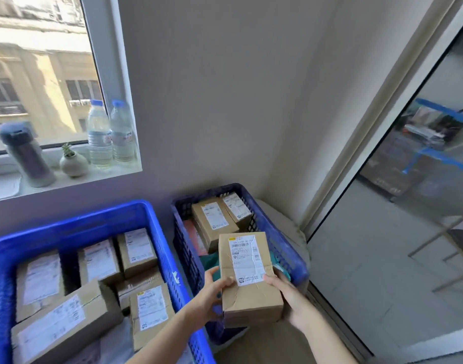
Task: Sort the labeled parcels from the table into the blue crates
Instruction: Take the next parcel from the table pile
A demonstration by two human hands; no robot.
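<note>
Head view: labeled parcel [247,271] is clamped label-up between left hand [209,295] and right hand [290,298] over dark blue crate [285,248] at 12 o'clock, likely so its label is read.

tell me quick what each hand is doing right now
left hand: holds the labeled cardboard parcel, left edge
right hand: holds the same parcel, right edge

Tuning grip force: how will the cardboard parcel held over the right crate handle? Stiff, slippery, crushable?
Probably fairly stiff: the parcel keeps its box shape between the left hand and right hand. Likely crushable: its cardboard shows creases near the bottom. The taped label looks glossy, so perhaps slicker there.
</note>
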